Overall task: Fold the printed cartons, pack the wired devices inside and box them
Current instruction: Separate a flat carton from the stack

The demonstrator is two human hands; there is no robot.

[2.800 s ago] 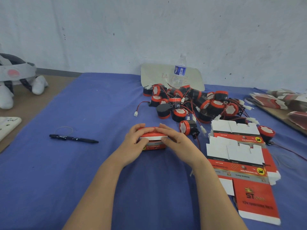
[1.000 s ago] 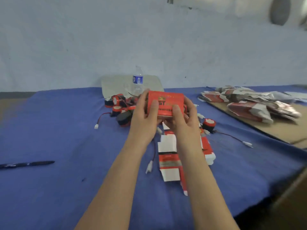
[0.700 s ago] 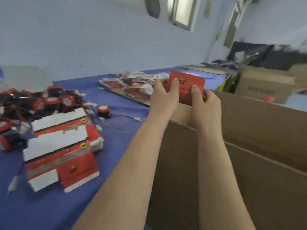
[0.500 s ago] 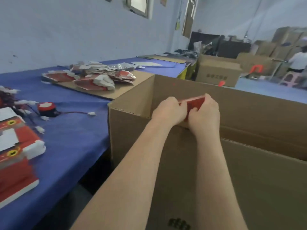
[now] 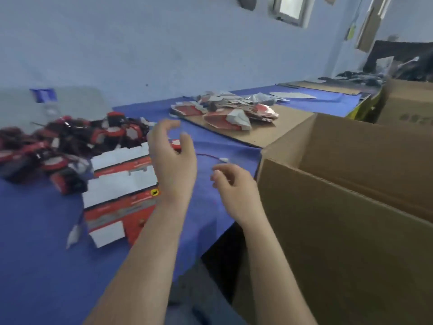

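Both hands hover empty above the blue table. My left hand (image 5: 172, 160) has its fingers spread, over the right edge of the flat red-and-white cartons (image 5: 119, 191). My right hand (image 5: 234, 186) hangs loosely curled beside the big brown cardboard box (image 5: 328, 221), holding nothing. A pile of red-and-black wired devices (image 5: 68, 141) lies at the left. One device (image 5: 176, 144) with a red wire and white plug (image 5: 223, 159) sits partly hidden behind my left hand. The packed red carton is out of sight.
A sheet of cardboard with crumpled red-and-white cartons (image 5: 232, 113) lies at the back of the table. A blurred water bottle (image 5: 45, 102) stands behind the devices. Another brown box (image 5: 407, 102) stands at the far right. The table's edge (image 5: 225, 228) runs beside the big box.
Both hands have let go of the red carton over the big box and pulled back left over the table. The view has swung left.
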